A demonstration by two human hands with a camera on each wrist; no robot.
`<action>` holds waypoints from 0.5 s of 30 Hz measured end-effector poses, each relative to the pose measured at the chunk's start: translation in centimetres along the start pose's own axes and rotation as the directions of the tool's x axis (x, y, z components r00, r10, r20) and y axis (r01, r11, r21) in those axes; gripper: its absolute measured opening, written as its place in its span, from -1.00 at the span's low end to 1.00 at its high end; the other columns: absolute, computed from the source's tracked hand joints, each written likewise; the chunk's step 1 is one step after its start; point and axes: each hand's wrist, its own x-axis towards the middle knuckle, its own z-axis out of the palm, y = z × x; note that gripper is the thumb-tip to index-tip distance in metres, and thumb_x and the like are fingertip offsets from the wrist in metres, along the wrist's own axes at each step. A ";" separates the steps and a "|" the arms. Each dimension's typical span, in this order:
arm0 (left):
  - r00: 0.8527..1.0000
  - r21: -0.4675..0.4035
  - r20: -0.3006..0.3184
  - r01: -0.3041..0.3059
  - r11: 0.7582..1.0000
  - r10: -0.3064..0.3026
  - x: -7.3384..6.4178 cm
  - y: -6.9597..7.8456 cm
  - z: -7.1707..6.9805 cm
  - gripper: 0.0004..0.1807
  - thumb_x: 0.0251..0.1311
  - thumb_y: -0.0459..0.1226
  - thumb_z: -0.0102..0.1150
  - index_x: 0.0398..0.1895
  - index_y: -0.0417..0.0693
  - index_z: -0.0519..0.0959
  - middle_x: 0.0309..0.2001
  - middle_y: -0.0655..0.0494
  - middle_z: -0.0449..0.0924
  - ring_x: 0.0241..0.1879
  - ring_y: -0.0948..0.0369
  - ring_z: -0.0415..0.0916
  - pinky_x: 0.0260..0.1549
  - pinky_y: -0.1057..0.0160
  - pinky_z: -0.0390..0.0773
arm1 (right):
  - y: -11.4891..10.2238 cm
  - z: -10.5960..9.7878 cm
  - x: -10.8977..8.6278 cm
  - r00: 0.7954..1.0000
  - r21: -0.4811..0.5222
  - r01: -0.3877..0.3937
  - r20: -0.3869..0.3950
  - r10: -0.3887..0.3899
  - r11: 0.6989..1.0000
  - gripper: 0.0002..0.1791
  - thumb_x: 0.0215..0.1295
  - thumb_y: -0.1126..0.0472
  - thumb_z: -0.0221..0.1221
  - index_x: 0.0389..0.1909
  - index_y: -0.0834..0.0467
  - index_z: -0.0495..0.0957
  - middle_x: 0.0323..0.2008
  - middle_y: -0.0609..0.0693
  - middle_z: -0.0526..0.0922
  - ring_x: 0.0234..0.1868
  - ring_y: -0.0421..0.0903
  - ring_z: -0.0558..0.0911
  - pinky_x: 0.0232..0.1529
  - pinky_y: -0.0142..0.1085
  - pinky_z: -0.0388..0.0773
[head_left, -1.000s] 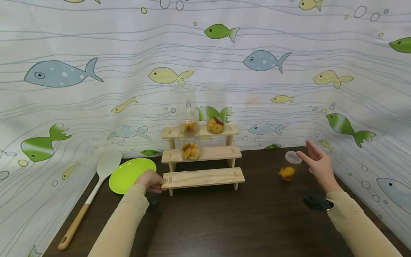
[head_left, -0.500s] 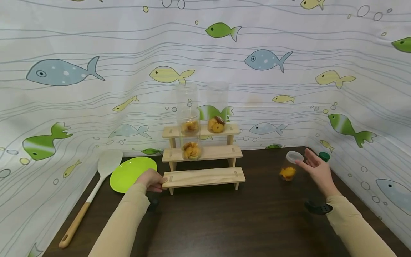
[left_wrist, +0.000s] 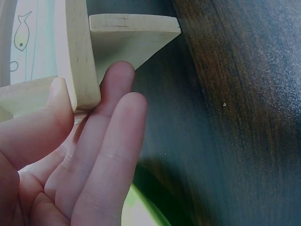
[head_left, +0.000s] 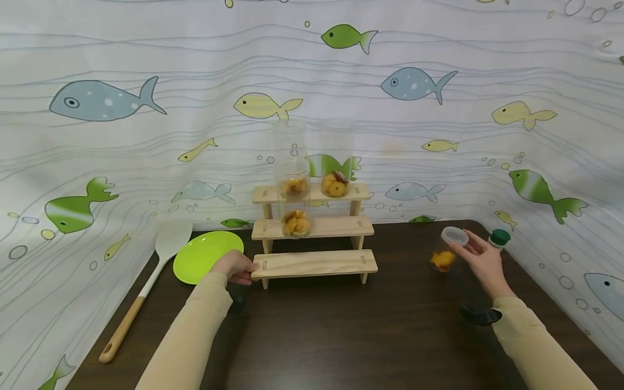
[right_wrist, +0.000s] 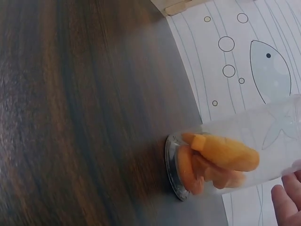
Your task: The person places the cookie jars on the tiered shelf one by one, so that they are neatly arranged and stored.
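My left hand [head_left: 235,266] pinches the left end of a three-tier wooden shelf stand's lowest board [head_left: 317,264]. In the left wrist view, the thumb lies against one face of the board [left_wrist: 77,52] and fingers lie on the other side. At the right, my right hand [head_left: 485,265] reaches to the top of a clear jar [head_left: 443,257] with a whitish rim and yellow-orange pieces at its bottom. Thumb and fingers are spread beside the rim; the right wrist view shows fingertips [right_wrist: 284,202] next to the jar [right_wrist: 263,141], and contact is hard to make out.
Tall clear jars stand on the upper boards, one at the front [head_left: 295,222] and another at the back [head_left: 336,184]. A green-capped container [head_left: 499,238] is behind my right hand. Left lie a lime-green plate [head_left: 200,257] and a long-handled spatula [head_left: 166,244]. Fish-print cloth walls the table.
My right hand has moved left against the jar's rim, and the green-capped container has come into sight behind it. My left hand stays on the board. The head view has shifted slightly.
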 end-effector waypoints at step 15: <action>1.000 -0.020 0.018 0.005 1.000 -0.005 0.2 0.1 -0.2 -0.62 0.25 -0.31 0.17 -0.05 -0.53 0.48 -0.38 -0.14 0.64 -0.43 0.11 0.64 -0.27 0.14 0.70 | -0.5 0.8 0.7 0.999 0.035 -0.001 -0.042 0.002 0.999 -0.22 0.29 -0.06 0.17 0.41 0.22 0.15 0.35 0.34 0.22 0.20 -0.32 0.43 -0.08 -0.74 0.41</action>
